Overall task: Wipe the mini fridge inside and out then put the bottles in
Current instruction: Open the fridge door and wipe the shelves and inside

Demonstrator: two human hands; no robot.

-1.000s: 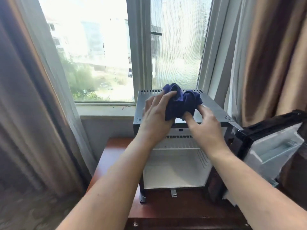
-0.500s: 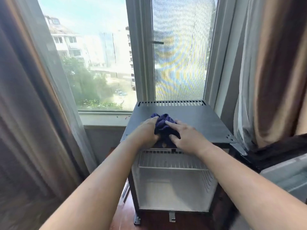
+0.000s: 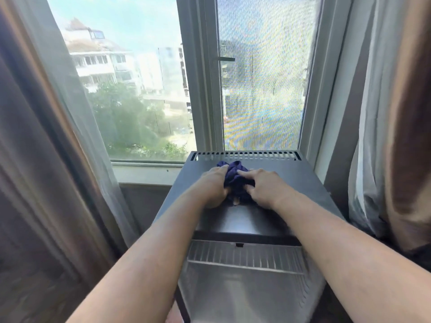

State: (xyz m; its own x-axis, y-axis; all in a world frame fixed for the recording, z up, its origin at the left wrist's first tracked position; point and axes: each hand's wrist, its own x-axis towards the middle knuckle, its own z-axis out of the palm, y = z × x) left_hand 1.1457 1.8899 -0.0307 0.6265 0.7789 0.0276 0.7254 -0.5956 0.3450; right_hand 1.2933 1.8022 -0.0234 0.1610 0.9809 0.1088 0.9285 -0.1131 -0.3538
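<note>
Navy cloth (image 3: pixel 234 177) atop mini fridge (image 3: pixel 298 183), fingers of left hand (image 3: pixel 213 186) and right hand (image 3: pixel 264 187) gripping it

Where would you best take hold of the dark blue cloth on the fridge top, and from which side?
Pinch the raised folds at the middle of the cloth, coming down from above. It lies bunched in a mound on the flat mini fridge top, so folds stand up. The left hand and right hand hold its sides, leaving the top free.
</note>
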